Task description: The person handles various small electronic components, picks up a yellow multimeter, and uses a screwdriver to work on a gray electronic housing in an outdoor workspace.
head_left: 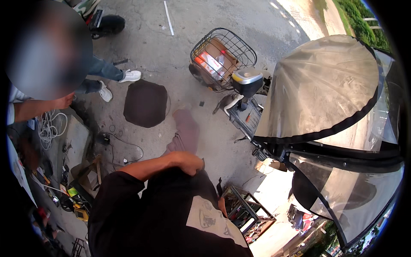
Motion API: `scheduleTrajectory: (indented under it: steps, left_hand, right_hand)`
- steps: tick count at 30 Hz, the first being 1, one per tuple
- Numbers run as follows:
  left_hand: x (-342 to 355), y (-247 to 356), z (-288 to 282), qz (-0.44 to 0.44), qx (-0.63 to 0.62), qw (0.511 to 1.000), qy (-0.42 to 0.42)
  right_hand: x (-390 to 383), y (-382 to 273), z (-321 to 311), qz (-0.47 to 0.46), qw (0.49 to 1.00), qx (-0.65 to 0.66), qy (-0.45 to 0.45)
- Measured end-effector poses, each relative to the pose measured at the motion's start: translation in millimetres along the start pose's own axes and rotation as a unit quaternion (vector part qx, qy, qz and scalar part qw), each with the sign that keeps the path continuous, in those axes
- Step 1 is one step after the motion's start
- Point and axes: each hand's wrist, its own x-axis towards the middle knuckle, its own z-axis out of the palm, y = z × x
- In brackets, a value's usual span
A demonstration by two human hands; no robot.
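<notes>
My left hand (191, 163) is curled at my waist against my dark clothing, its fingertips mostly out of sight; whether it grips anything is unclear. Only a sliver of my right hand or forearm (222, 206) shows beside my shirt, fingers hidden. Nearby on the concrete lies a dark squarish pad (145, 103). To the right stands a scooter (247, 115) with a clear canopy (321, 85), an orange-handled tool on its footboard, and a wire basket (205, 43) holding cardboard and a white-orange box (210, 64).
Another person (32, 106) stands at upper left in white shoes. A black wheel (112, 24) is behind them. Coiled white cable (51, 128), tools (79, 212) and a concrete block (79, 137) line the left. A metal tool rack (239, 205) stands at lower right, with thin cords on the ground.
</notes>
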Motion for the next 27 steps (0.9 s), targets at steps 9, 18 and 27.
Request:
scheduleTrajectory:
  steps: [9, 18, 27]
  left_hand:
    - [6.2, -24.9, -218.6, -0.087, -0.027, 0.972, 0.217]
    - [123.1, -44.9, -348.9, 0.0, 0.018, 0.956, 0.292]
    - [180.9, -96.5, -372.1, 0.06, 0.018, 0.972, 0.225]
  right_hand:
    - [-64.8, -237.1, -26.1, 0.141, 0.819, 0.513, -0.215]
    - [19.4, -244.8, 140.8, 0.129, 0.772, 0.592, -0.194]
    - [164.4, -317.8, 244.3, -0.009, 0.755, 0.655, 0.002]
